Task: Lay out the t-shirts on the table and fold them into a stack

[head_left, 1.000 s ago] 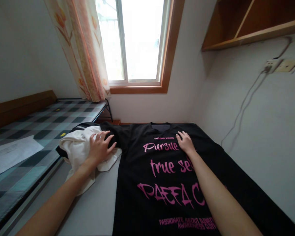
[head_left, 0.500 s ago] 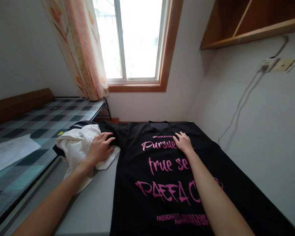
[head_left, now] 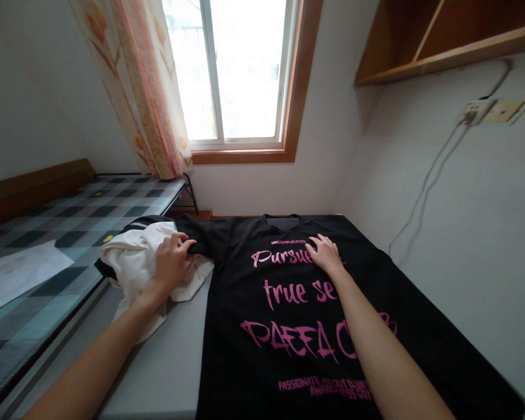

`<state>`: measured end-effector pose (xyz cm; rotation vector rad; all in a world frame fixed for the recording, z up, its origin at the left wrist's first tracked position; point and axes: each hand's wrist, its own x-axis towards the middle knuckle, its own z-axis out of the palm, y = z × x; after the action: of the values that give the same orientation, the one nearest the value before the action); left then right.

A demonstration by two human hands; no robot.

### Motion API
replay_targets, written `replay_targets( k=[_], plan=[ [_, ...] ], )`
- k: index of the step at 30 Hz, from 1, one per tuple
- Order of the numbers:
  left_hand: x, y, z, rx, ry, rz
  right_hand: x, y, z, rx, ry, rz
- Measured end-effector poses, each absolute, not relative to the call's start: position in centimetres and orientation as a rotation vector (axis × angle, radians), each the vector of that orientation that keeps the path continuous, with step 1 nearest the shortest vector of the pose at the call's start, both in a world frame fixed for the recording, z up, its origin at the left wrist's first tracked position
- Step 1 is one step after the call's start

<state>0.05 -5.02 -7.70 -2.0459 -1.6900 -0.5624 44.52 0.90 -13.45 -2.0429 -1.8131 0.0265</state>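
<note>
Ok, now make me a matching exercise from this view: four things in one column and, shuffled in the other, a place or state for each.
Column one:
1. black shirt
2. white cloth
3. paper
4. curtain

Column two:
A. lying on the bed
B. hanging beside the window
C. spread out, printed in pink
D. crumpled, next to the left hand

Right pairs: 1-C, 2-D, 3-A, 4-B.

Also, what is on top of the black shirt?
The right hand rests on the black shirt; the left hand is at its sleeve. The right hand and forearm cover part of the pink print; those letters cannot be seen.
</note>
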Motion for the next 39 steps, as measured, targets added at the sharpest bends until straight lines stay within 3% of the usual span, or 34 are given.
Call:
replay_targets(
  k=[14,17,20,23,27,32,36,39],
  plan=[
    [1.6,0.3,-4.3,-2.230,-1.968,-1.088,41.2,0.5,-12.5,-1.603,-1.923,0.111],
    [3.8,1.3,-4.4,-2.348,-1.834,-1.140,40.1,0.2,-11.9,-1.469,-1.859,0.299],
    [8.3,0.4,-4.7,-2.630,-1.530,-1.164,37.9,-0.2,-11.5,-1.264,-1.649,0.744],
    [12.7,-1.8,-4.4,-3.183,-1.038,-0.922,35.7,-1.0,-11.3,-1.073,-1.298,1.246],
    [14.7,-3.6,-2.8,-3.529,-0.673,-0.843,34.5,-2.1,-10.7,-1.039,-1.110,1.481],
    [11.1,-0.5,-2.9,-3.058,-1.266,-0.862,34.6,-2.2,-10.9,-0.963,-1.116,1.546],
    [7.5,2.7,-4.7,-2.565,-1.831,-0.249,34.5,-1.5,-11.8,-1.031,-1.092,1.485],
    [6.2,3.4,-5.8,-2.442,-1.982,0.098,34.5,-1.1,-12.3,-1.087,-1.016,1.440]
  ],
)
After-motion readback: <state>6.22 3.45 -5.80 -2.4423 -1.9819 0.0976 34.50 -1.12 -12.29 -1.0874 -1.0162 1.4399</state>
